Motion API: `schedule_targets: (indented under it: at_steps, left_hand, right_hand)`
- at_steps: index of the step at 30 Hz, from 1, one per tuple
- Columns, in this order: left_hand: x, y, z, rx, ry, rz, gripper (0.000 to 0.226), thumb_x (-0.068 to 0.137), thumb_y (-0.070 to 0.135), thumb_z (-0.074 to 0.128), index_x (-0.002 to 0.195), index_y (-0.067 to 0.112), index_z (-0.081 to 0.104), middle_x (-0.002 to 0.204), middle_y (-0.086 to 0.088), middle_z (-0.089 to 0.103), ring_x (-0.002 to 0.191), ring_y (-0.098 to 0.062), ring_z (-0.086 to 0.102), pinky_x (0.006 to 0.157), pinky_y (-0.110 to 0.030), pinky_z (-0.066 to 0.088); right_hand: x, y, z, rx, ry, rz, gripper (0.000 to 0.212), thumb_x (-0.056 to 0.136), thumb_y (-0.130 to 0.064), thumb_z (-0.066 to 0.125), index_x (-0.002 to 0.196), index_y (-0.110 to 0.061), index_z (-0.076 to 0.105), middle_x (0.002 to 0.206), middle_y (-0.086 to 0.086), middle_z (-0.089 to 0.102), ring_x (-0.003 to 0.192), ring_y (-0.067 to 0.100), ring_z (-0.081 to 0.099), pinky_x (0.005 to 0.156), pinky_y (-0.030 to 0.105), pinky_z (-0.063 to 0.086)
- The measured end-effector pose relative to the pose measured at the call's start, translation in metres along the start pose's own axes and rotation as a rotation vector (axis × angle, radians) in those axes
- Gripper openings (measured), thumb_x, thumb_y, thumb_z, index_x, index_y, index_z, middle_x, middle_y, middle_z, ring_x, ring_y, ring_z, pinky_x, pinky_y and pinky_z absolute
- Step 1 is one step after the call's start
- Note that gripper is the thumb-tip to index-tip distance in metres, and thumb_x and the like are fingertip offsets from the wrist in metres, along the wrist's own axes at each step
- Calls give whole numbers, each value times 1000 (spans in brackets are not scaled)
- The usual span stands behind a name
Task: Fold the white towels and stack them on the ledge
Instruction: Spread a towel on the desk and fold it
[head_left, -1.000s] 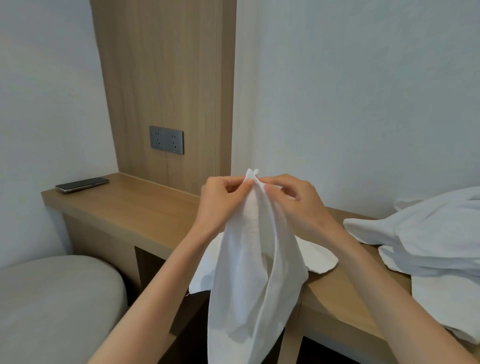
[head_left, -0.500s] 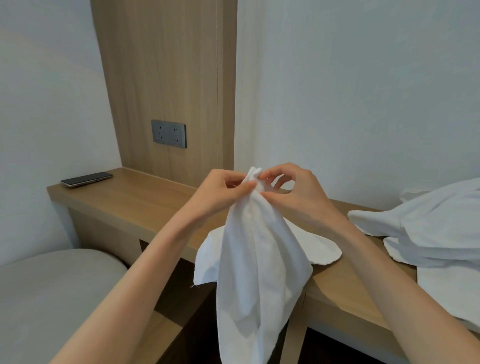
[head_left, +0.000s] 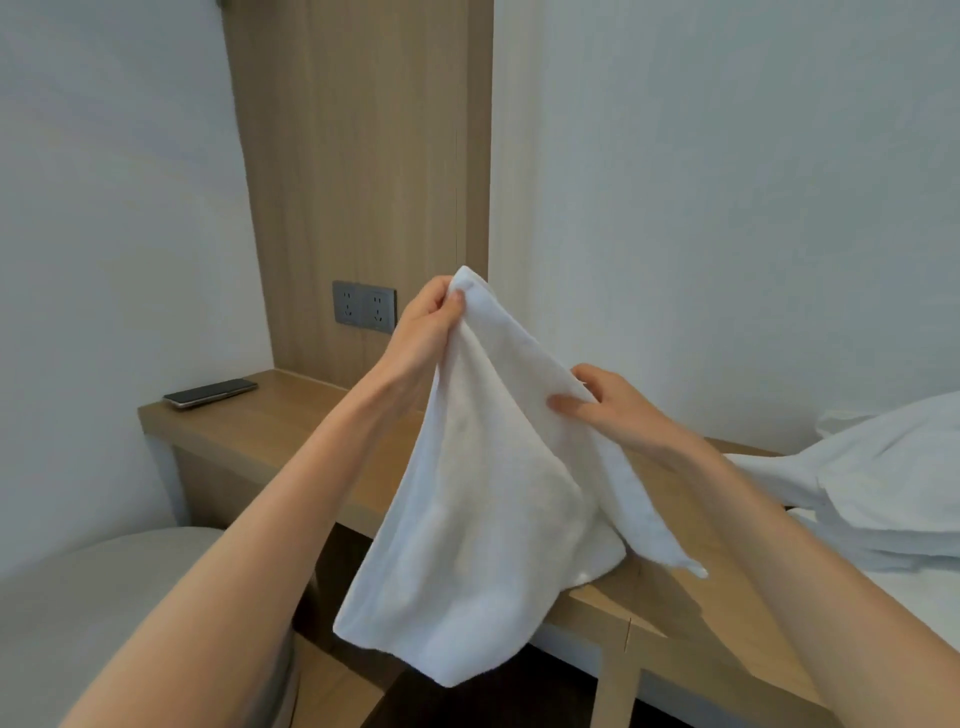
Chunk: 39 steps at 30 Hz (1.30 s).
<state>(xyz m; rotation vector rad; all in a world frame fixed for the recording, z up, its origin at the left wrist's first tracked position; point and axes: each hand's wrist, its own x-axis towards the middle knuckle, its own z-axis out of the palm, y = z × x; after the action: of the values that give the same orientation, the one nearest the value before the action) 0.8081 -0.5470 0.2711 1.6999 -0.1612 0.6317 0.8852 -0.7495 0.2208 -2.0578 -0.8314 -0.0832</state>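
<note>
Above the wooden ledge (head_left: 291, 426), a white towel (head_left: 483, 519) hangs from two hands. Most of it droops down in front of the ledge's near edge. Its low right part seems to rest on the ledge top.

I think the step now is opening the towel out, so it can be folded. It is not folded yet. It looks loose and bunchy.

The left hand (head_left: 426, 332) is up high, with the arm reaching far out. Its thumb and fingers pinch the top corner of the towel. The right hand (head_left: 613, 410) is lower and more to the right. Its thumb lies on the near side of the top edge, and its fingers are behind the cloth, so it grips the edge too.

Next, I think the right hand must find the other top corner. Then both hands can pull the edge straight and flat. Only then will a neat fold work.

More white towels (head_left: 883, 493) lie in a pile on the far right. A phone (head_left: 210, 393) lies on the far left end of the ledge.
</note>
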Motion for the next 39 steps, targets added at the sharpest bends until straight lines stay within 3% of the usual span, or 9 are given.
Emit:
schedule_targets:
  at_steps: [7, 11, 14, 17, 19, 22, 28, 32, 39]
  left_hand:
    - [45, 49, -13, -91, 267, 224, 22, 103, 30, 36, 98, 25, 57, 84, 11, 53, 68, 4, 48, 64, -12, 40]
    - [55, 65, -12, -49, 282, 269, 22, 103, 33, 33, 106, 28, 55, 92, 15, 55, 82, 0, 50, 76, -18, 41]
    - [52, 55, -8, -20, 284, 253, 23, 103, 33, 34, 109, 26, 54, 88, 17, 53, 78, 3, 48, 70, -15, 39]
    - [46, 40, -4, -2, 283, 250, 22, 103, 31, 35, 106, 23, 55, 81, 17, 49, 67, 11, 45, 64, -5, 37]
    - [39, 31, -2, 26, 282, 253, 23, 103, 32, 35, 108, 22, 54, 81, 17, 48, 62, 15, 44, 60, 1, 35]
    - [29, 26, -6, 24, 353, 266, 22, 103, 33, 33, 108, 22, 51, 84, 16, 50, 67, 12, 46, 58, 2, 35]
    - [33, 45, -33, 19, 428, 286, 18, 101, 26, 40, 95, 17, 55, 76, 8, 47, 65, -3, 41, 59, -9, 35]
    - [40, 31, -36, 102, 333, 117, 19, 100, 22, 40, 90, 14, 55, 76, 2, 47, 70, -11, 41, 60, -23, 34]
    - [22, -93, -4, 369, 197, -107, 25, 101, 20, 38, 107, 6, 58, 97, -7, 59, 90, -23, 54, 75, -31, 41]
  right_hand:
    - [14, -85, -59, -74, 636, -388, 15, 85, -35, 65, 84, -29, 52, 73, -16, 55, 61, -7, 49, 52, 10, 34]
    - [3, -88, -73, -296, 352, -239, 20, 81, -33, 70, 88, -30, 52, 80, -15, 58, 71, -1, 55, 57, 9, 37]
    - [-14, -51, -66, -546, 5, 28, 31, 74, -28, 70, 103, -20, 60, 106, 5, 65, 95, 21, 60, 72, 26, 44]
    - [-36, -20, -48, -568, -165, 217, 41, 59, -35, 57, 96, -18, 60, 101, 10, 64, 90, 21, 60, 64, 24, 42]
    - [-45, -5, -42, -523, -85, 280, 49, 58, -34, 50, 102, -15, 62, 102, 11, 64, 96, 26, 61, 65, 24, 40]
    - [-49, -3, -42, -446, 264, 263, 16, 79, -15, 51, 93, -20, 59, 98, 15, 65, 93, 33, 60, 71, 31, 43]
    - [-54, -58, -79, -61, 730, 54, 14, 61, -26, 46, 58, -14, 52, 48, -6, 46, 50, 12, 43, 47, 26, 34]
    - [-47, -64, -91, -67, 542, 222, 20, 66, -20, 54, 47, -16, 50, 41, -8, 46, 46, 15, 43, 45, 22, 31]
    - [-47, 36, -45, -574, 192, 482, 14, 84, -27, 54, 88, -18, 64, 99, 9, 66, 98, 28, 62, 73, 30, 44]
